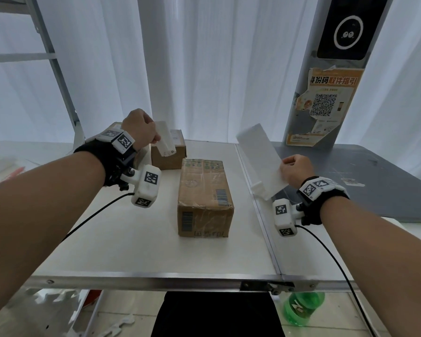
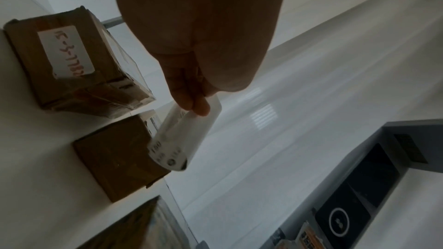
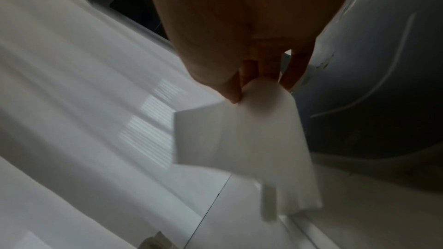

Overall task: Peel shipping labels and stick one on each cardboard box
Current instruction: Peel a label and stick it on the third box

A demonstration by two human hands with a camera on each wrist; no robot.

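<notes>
My left hand (image 1: 141, 128) pinches a peeled white shipping label (image 1: 165, 138) in the air above the back left boxes; the label (image 2: 182, 137) curls and shows print at its lower end. My right hand (image 1: 295, 170) holds the white backing sheet (image 1: 260, 161) up over the table's right seam; the sheet (image 3: 246, 147) looks blank. A long taped cardboard box (image 1: 204, 198) lies in the middle of the white table (image 1: 131, 251). A smaller box (image 1: 170, 152) stands behind it. Another box (image 2: 69, 60) with a handwritten label sits beside that one.
A grey kiosk pillar (image 1: 333, 76) with an orange QR poster stands at the back right on a dark grey surface (image 1: 374, 171). White curtains hang behind. A metal ladder frame (image 1: 56, 69) is at the left. A green bottle (image 1: 301, 307) lies under the table's front edge.
</notes>
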